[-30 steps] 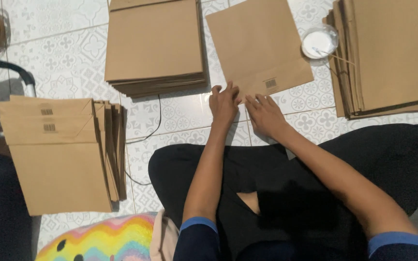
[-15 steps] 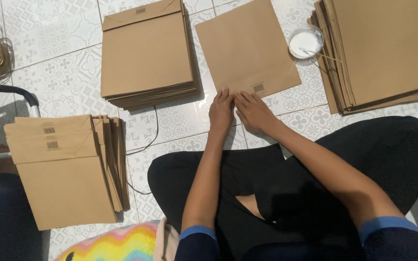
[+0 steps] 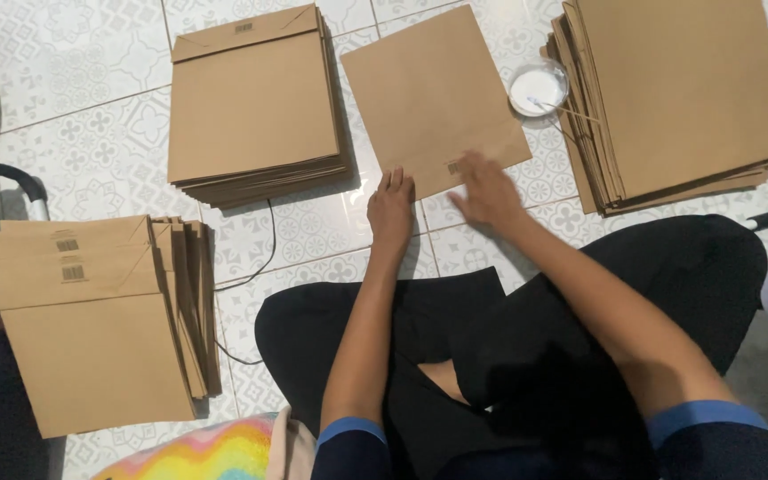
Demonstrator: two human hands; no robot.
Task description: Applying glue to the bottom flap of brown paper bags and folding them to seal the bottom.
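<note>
A single flat brown paper bag [image 3: 428, 93] lies on the white patterned tile floor in front of me. My left hand [image 3: 390, 209] rests flat with its fingertips on the bag's near left edge. Blurred from motion, my right hand [image 3: 486, 188] presses flat on the bag's near right corner, fingers spread. Neither hand grips anything. Just right of the bag stands a small round dish of white paste [image 3: 537, 89] with a thin stick in it.
A stack of brown bags [image 3: 255, 107] lies to the left, another stack [image 3: 682, 93] at the far right, and a third [image 3: 91, 316] near my left knee. A thin black cable [image 3: 264, 253] runs across the floor. My crossed legs fill the lower middle.
My right hand has slid rightward along the bag's near edge. The left hand has stayed at the near left edge. The camera view has shifted a little.
</note>
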